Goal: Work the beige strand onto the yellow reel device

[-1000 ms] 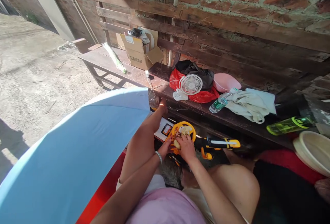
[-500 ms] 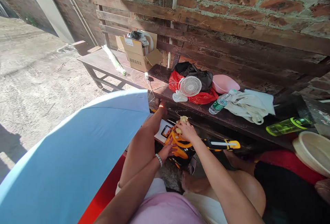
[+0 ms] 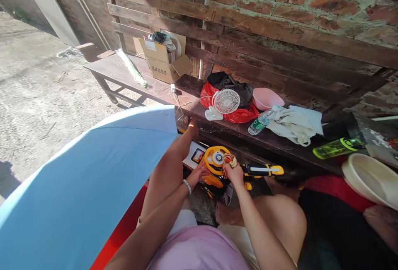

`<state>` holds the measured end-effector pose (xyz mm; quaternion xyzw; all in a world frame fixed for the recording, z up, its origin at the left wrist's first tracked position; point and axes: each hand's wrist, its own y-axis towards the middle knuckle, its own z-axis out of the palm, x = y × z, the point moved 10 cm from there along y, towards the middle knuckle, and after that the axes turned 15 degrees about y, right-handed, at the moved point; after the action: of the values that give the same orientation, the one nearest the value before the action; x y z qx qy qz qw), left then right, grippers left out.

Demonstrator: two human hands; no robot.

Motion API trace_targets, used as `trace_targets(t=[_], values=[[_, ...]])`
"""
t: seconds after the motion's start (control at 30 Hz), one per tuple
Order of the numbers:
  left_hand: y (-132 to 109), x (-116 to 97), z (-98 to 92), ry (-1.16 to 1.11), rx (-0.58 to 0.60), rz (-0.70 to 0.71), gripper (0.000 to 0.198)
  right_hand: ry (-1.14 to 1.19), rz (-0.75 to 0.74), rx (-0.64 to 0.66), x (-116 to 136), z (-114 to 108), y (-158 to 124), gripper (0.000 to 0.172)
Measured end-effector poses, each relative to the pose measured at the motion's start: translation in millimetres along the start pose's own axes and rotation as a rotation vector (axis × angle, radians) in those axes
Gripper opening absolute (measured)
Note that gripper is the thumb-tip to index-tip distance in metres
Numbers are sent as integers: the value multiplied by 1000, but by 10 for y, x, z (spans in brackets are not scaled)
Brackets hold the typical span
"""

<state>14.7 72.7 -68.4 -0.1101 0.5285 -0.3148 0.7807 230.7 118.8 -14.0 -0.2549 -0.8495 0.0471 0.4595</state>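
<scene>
- Here, the right hand (image 3: 234, 171) pinches a small lumpy yellowish piece (image 3: 231, 161), held just over the toy (image 3: 217, 168), a glossy orange-yellow plastic thing with a round wheel shape.
- The left hand (image 3: 199, 174), fingers loosely spread, rests on the toy's left edge.
- The toy sits low, under the dark wooden counter (image 3: 161, 90).
- Above on the counter: a white round fan (image 3: 226, 101), red bag (image 3: 239, 114), clear bottle (image 3: 261, 121).
- A blue umbrella (image 3: 81, 187) covers the left foreground.
</scene>
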Motion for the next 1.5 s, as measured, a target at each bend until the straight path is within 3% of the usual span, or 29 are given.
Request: trace_targets(t=[0.1, 0.2, 0.37, 0.43, 0.57, 0.67, 0.83, 0.97, 1.07, 1.17, 1.23, 1.37, 1.5], values=[[-38, 76, -151, 135, -122, -92, 79, 288, 2, -59, -162, 111, -279, 58], [-78, 50, -146, 171, -145, -104, 74, 471, -34, -46, -194, 239, -517, 59], [-112, 15, -54, 153, -150, -71, 68, 561, -53, 241, -144, 519, -863, 51], [-124, 45, -44, 137, -171, -76, 66, 543, -113, 300, -52, 512, -903, 55], [-167, 134, -80, 115, -220, -148, 62, 287, -446, 170, 391, 257, -750, 66], [-192, 189, -65, 39, -181, -226, 62, -107, -565, 194, 646, 344, -602, 68], [-175, 162, -80, -7, -162, -215, 59, -562, -519, 326, 643, 590, -597, 62], [-153, 134, -39, -33, -137, -175, 58, -680, -603, 375, 583, 677, -941, 53], [-163, 125, -42, -48, -143, -169, 56, -704, -583, 390, 379, 672, -1136, 46], [-171, 142, -67, -52, -167, -184, 51, -641, -514, 439, 116, 634, -1190, 45], [-170, 163, -90, -74, -214, -195, 45, -531, -533, 439, 78, 581, -1176, 49], [-160, 115, -55, -170, -272, -157, 39, -166, -696, 368, 380, 503, -1167, 53], [-236, -34, 30, -288, -188, -112, 44, 21, -795, 472, 577, 820, -1328, 53]])
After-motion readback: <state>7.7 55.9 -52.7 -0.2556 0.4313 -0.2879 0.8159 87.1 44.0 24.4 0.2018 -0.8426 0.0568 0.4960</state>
